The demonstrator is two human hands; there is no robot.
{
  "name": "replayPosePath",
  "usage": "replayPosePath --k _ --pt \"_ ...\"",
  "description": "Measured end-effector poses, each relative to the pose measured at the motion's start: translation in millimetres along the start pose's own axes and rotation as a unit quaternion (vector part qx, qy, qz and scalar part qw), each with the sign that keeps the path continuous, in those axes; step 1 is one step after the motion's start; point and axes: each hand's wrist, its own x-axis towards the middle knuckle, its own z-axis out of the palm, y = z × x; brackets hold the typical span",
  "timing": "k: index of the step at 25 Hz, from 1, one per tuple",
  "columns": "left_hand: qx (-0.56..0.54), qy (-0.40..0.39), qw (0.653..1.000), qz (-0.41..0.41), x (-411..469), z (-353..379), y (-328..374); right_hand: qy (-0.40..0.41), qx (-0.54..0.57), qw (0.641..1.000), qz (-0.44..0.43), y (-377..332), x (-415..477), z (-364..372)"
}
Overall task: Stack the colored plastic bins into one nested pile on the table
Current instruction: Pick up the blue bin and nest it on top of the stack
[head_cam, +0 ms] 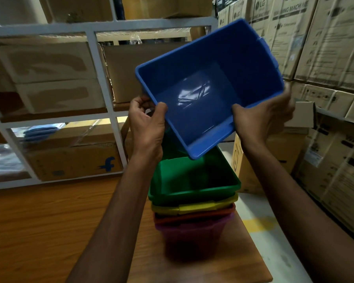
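I hold a blue bin [208, 86] in the air, tilted with its open side toward me. My left hand [147, 123] grips its left rim and my right hand [260, 117] grips its right rim. Directly below stands a nested pile on the wooden table [49, 231]: a green bin [192, 180] on top, then a yellow bin [194, 208], an orange-red bin [192, 217] and a purple bin [192, 237] at the bottom. The blue bin's lowest corner hangs just over the green bin's far rim.
A white metal shelf rack [102, 78] with cardboard boxes stands behind the table. Stacked appliance cartons [325, 48] line the right side. The pile sits near the table's right edge, with floor [274, 242] beyond it.
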Motion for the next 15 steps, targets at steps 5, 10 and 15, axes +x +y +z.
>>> replayPosePath --k 5,10,15 --pt "0.062 -0.005 0.998 0.033 -9 -1 4 -0.073 0.093 0.936 -0.331 -38 11 10" --pt "0.114 -0.019 0.993 0.037 -21 -9 3 -0.13 -0.035 0.841 -0.523 -55 32 33" --pt "0.136 -0.032 0.99 0.027 -25 -20 7 -0.165 0.004 0.851 -0.498 -54 51 32"
